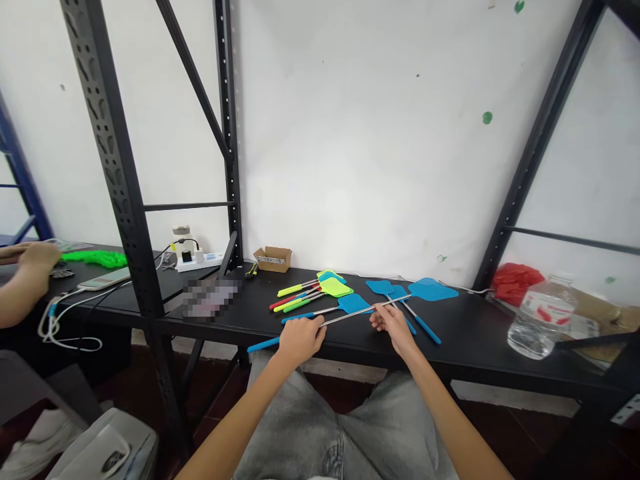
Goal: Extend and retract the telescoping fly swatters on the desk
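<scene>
The left hand (301, 339) is closed around the handle end of a blue fly swatter (350, 315) at the near edge of the black table (470, 333), its long axis slanting away rightward past the right hand (393, 325), which pinches the shaft nearer the head.

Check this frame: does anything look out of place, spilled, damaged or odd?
A pixelated patch on the black table, left of the fly swatters, hides what's there, and green spots mark the white wall. No spill shows, and the blue fly swatter in the left hand shows no visible damage.
</scene>
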Available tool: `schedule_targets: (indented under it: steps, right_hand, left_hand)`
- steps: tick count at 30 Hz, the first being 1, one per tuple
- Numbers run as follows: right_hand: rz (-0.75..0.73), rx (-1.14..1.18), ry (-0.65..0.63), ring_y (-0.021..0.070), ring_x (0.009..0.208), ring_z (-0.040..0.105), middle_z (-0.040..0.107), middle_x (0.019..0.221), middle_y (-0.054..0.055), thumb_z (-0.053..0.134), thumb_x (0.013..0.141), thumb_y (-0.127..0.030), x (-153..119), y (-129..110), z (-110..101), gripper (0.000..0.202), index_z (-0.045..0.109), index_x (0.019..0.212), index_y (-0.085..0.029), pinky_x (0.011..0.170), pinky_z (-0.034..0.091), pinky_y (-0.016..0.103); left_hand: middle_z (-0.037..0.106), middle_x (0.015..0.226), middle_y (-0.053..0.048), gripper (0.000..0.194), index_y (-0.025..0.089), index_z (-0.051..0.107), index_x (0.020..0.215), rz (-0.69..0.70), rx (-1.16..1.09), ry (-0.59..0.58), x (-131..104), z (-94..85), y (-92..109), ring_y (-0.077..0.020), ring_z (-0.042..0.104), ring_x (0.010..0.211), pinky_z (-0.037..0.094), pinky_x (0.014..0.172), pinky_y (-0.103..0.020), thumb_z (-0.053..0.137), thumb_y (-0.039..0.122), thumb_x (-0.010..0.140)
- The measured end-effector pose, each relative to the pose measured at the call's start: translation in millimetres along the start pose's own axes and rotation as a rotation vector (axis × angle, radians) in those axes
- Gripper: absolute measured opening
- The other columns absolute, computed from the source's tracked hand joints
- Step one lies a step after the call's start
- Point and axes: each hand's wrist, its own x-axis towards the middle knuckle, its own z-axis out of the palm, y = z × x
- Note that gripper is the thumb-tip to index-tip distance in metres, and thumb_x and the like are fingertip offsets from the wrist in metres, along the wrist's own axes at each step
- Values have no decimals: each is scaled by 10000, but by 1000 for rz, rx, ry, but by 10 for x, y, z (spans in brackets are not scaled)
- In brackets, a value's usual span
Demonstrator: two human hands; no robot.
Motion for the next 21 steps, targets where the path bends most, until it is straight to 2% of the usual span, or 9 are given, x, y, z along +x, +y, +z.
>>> schedule_targets:
  steps: [10, 21]
  right_hand:
    - [-6, -16, -14, 159, 594, 604, 697, 700, 55, 739, 734, -670, 17, 26, -19, 494, 684, 798, -183, 543, 424, 269]
    - [-4, -23, 6, 167, 584, 607, 697, 687, 62, 751, 698, -695, -8, -20, 1, 521, 683, 799, -189, 525, 427, 276]
  left_hand:
    - [717, 853, -98, 345, 240, 638, 1092, -2, -13, -11, -4, -23, 7, -293, 698, 819, 441, 707, -328, 360, 432, 1019]
    - [718, 856, -95, 348, 246, 640, 1094, -7, -16, -8, -4, -13, 6, -288, 697, 820, 441, 725, -332, 361, 440, 1021]
